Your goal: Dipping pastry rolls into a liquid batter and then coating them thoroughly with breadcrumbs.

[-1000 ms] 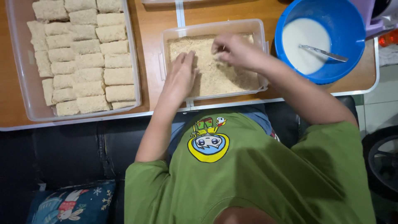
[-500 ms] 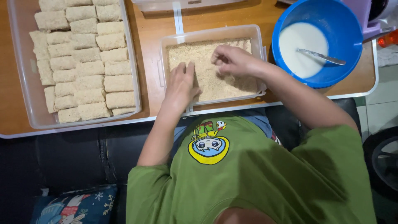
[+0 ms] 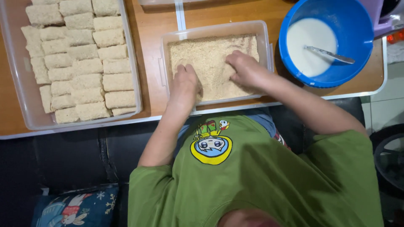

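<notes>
Below me the wooden surface [image 3: 153, 90] spreads wide, its near edge trimmed in white. Largest on it is the long clear tray [image 3: 134, 63] at 9 o'clock, packed with rows of breaded rectangular pieces [image 3: 78, 59], pale tan and rough with coating. At 2 o'clock sits the round blue bowl [image 3: 362, 29], a pool of white batter [image 3: 309, 46] in its bottom and a metal spoon [image 3: 330, 54] lying across it.

Dead ahead at 12 o'clock, between tray and bowl, is the clear plastic tub [image 3: 219, 30]. It holds the breadcrumbs [image 3: 210, 54], a fine sandy-beige layer that covers most of the floor of the tub, ruffled and uneven, heaped a little along the near wall.

Both my hands are inside it. My left hand [image 3: 185, 84] rests at the tub's 7 o'clock corner, knuckles up, fingers curled down into the crumbs; I cannot tell whether anything is caught beneath it. My right hand [image 3: 244, 69] lies near the middle toward 4 o'clock, palm down, fingers bent and pressed into the crumbs, closed loosely over something I cannot make out. The two hands are near each other but apart, a strip of crumbs between them.
</notes>
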